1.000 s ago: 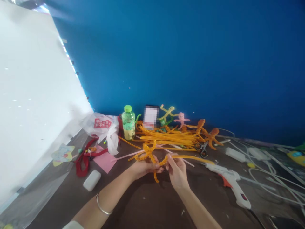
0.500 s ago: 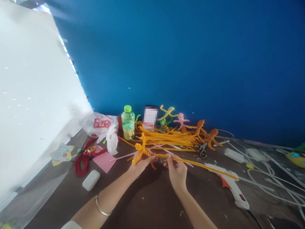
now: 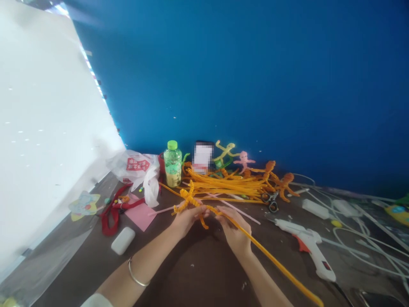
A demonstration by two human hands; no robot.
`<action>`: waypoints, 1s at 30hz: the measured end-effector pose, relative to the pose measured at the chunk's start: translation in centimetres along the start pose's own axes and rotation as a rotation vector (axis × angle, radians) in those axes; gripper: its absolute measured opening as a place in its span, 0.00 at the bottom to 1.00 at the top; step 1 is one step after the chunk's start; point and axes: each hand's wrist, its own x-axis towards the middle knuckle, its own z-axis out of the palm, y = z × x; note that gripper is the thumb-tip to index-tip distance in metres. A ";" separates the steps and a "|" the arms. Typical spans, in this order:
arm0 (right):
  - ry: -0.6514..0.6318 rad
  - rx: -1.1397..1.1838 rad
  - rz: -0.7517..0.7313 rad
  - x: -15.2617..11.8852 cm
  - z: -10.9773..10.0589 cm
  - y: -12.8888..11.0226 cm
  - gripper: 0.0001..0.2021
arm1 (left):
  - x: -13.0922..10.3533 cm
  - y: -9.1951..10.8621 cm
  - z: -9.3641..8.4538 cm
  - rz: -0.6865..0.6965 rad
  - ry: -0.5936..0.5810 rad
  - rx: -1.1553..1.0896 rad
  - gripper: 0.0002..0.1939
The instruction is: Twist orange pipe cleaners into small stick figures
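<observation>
My left hand [image 3: 188, 219] is closed on an orange pipe-cleaner figure [image 3: 187, 197] with coiled limbs, its body standing out above the fingers. From the figure a long orange pipe cleaner [image 3: 275, 258] runs right, twisted near the hands and straight beyond. My right hand [image 3: 234, 228] pinches it close beside the left one, and its free end slopes down over the right forearm to the lower edge. Just behind the hands lies a pile of orange pipe cleaners [image 3: 223, 184].
Scissors [image 3: 272, 202] and a white glue gun [image 3: 311, 243] lie to the right, near tangled cables [image 3: 361, 238]. A bottle [image 3: 173, 166], a plastic bag [image 3: 134, 164], red ribbon [image 3: 110, 221], pink paper [image 3: 140, 215] and a white case [image 3: 123, 241] are left. Finished-looking figures [image 3: 243, 161] stand against the blue wall.
The pipe cleaner's free end has swung from pointing right over the glue gun down toward the lower right. My right hand has turned and moved slightly closer to the left. The figure has tilted.
</observation>
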 end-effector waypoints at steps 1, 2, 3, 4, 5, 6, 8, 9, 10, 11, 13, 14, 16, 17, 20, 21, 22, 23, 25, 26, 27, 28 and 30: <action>-0.005 -0.023 -0.035 0.1 0.0 -0.1 0.06 | 0.1 0.0 -0.1 -0.021 -0.013 -0.017 0.12; -0.007 -0.042 -0.058 0.2 -0.1 -0.2 0.07 | 0.1 0.0 -0.2 -0.030 -0.020 -0.027 0.12; 0.000 -0.054 -0.072 0.2 -0.1 -0.2 0.06 | 0.2 0.0 -0.2 -0.034 -0.025 -0.031 0.12; 0.009 -0.061 -0.080 0.2 -0.1 -0.3 0.06 | 0.2 0.0 -0.2 -0.030 -0.032 -0.032 0.12; 0.019 -0.066 -0.084 0.2 -0.1 -0.3 0.05 | 0.2 0.0 -0.2 -0.023 -0.041 -0.030 0.12; 0.027 -0.071 -0.082 0.2 -0.1 -0.3 0.05 | 0.2 -0.1 -0.2 -0.013 -0.049 -0.025 0.12; 0.039 -0.083 -0.053 0.1 -0.1 -0.2 0.04 | 0.2 -0.1 -0.1 0.012 -0.052 0.001 0.13; 0.037 -0.088 -0.021 0.0 0.0 -0.2 0.03 | 0.2 -0.1 0.0 0.028 -0.041 0.024 0.13; 0.033 -0.090 0.025 0.0 0.0 -0.1 0.04 | 0.2 -0.2 0.0 0.049 -0.021 0.053 0.13; 0.031 -0.084 0.081 -0.1 0.0 0.0 0.05 | 0.2 -0.3 0.0 0.074 0.003 0.088 0.14; 0.023 -0.047 0.206 -0.3 0.1 0.2 0.08 | 0.2 -0.5 0.0 0.145 0.063 0.169 0.13; 0.019 -0.019 0.267 -0.3 0.1 0.3 0.10 | 0.2 -0.6 0.0 0.185 0.091 0.216 0.12; 0.006 0.056 0.362 -0.4 0.2 0.5 0.13 | 0.3 -0.8 0.1 0.261 0.136 0.314 0.10; -0.009 0.098 0.396 -0.4 0.3 0.6 0.14 | 0.3 -0.9 0.1 0.293 0.149 0.352 0.09; -0.035 0.261 0.495 -0.3 0.6 0.8 0.16 | 0.3 -0.8 0.1 0.356 0.126 0.402 0.05; -0.029 0.326 0.536 -0.3 0.7 0.7 0.16 | 0.2 -0.7 0.1 0.371 0.112 0.398 0.04; -0.014 0.392 0.582 -0.2 0.8 0.7 0.15 | 0.2 -0.6 0.1 0.382 0.094 0.398 0.04; 0.009 0.457 0.630 -0.1 0.9 0.6 0.15 | 0.1 -0.4 0.0 0.388 0.072 0.412 0.03; 0.067 0.564 0.714 0.1 1.1 0.4 0.13 | 0.1 -0.2 -0.2 0.385 0.010 0.478 0.02; 0.090 0.605 0.742 0.1 1.1 0.3 0.13 | 0.1 -0.1 -0.3 0.372 -0.015 0.525 0.03; 0.105 0.635 0.754 0.2 1.1 0.3 0.12 | 0.1 -0.1 -0.3 0.369 -0.002 0.547 0.03; 0.110 0.653 0.753 0.2 1.1 0.2 0.12 | 0.1 -0.1 -0.3 0.347 0.036 0.538 0.05; 0.101 0.650 0.718 0.2 1.2 0.3 0.12 | 0.3 -0.2 -0.2 0.303 0.104 0.478 0.10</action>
